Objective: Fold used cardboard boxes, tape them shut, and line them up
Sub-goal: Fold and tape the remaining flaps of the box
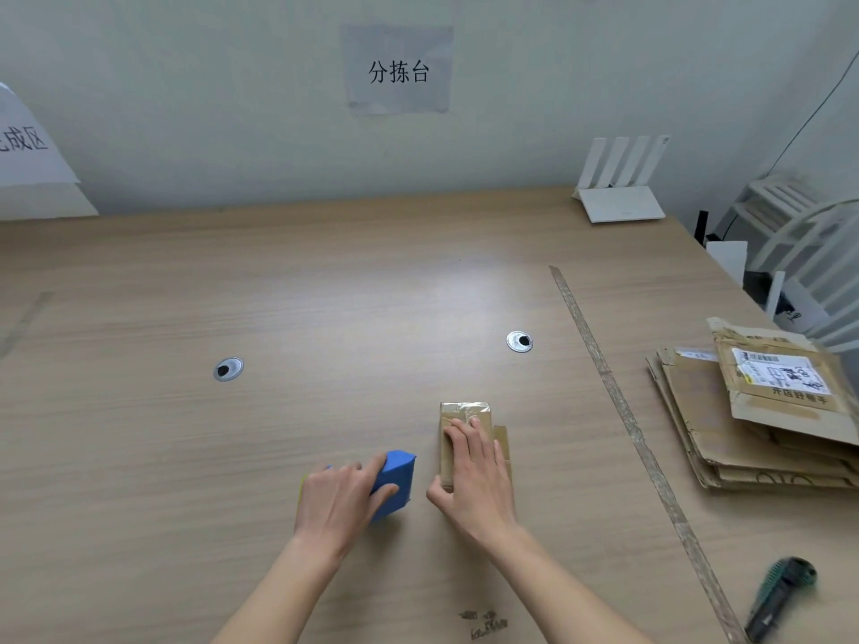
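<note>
Blue tape dispenser (395, 481) sits gripped under the left hand (339, 499), fingers curled over it. Just right, the right hand (474, 476) presses flat, fingers straight, on a small taped cardboard box (465, 416); its contents cannot be seen. Farther right lie flattened cardboard boxes (753, 420).

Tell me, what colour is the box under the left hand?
Blue; the box shows best in the head view.

Pale grey-green painted wall (186, 86) bearing a taped paper sign (399, 69). Light wood-grain laminate table (325, 295) with two round metal cable grommets (228, 369). White slatted rack (790, 225) at right.
</note>
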Motion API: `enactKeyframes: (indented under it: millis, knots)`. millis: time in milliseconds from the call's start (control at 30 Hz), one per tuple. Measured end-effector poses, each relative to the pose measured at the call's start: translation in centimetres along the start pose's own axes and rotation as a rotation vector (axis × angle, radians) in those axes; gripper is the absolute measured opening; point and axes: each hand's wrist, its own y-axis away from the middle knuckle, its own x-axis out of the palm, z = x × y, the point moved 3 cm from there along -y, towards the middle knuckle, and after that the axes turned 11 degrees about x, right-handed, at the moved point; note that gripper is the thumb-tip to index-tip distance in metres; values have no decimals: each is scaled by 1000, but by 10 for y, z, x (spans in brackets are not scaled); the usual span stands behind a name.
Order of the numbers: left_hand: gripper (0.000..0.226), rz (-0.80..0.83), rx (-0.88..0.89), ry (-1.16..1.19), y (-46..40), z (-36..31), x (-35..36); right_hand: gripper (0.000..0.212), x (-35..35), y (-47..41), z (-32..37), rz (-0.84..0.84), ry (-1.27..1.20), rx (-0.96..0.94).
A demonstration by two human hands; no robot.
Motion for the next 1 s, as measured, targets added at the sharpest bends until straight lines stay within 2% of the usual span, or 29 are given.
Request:
enactKeyframes:
  millis: [67, 267, 367, 467, 533, 567, 667, 733, 833, 900, 1000]
  knots:
    - [44, -86, 8, 9, 15, 1, 10, 68, 7, 0, 3, -56, -14, 37]
    - [71, -167, -96, 46, 53, 2, 28, 68, 7, 3, -2, -117, 25, -19]
    - [73, -191, -156, 78, 57, -1, 29, 62, 4, 8, -8, -152, 16, -48]
    - [68, -148, -163, 95, 59, -6, 31, 63, 4, 12, -11, -175, 36, -70]
    - [58, -117, -149, 103, 63, -9, 34, 66, 1, 10, -15, -105, -21, -115]
    - [59, -100, -143, 105, 64, -10, 35, 72, -2, 7, -18, -3, -77, -128]
    - [68, -75, -151, 95, 69, -13, 41, 85, -20, 3, -34, 275, -146, -248]
    - [74, -90, -188, 94, 70, -14, 38, 81, -26, 0, -48, 323, -135, -315]
    - [77, -220, -193, 79, 63, -23, 21, 74, -22, 0, -61, 244, -81, -351]
    - [70, -328, -128, 80, 53, -36, 11, 72, -19, 2, -61, 167, -28, -391]
    - [63, -340, 23, 150, 35, -59, 10, 71, -14, 4, -60, 46, 61, -486]
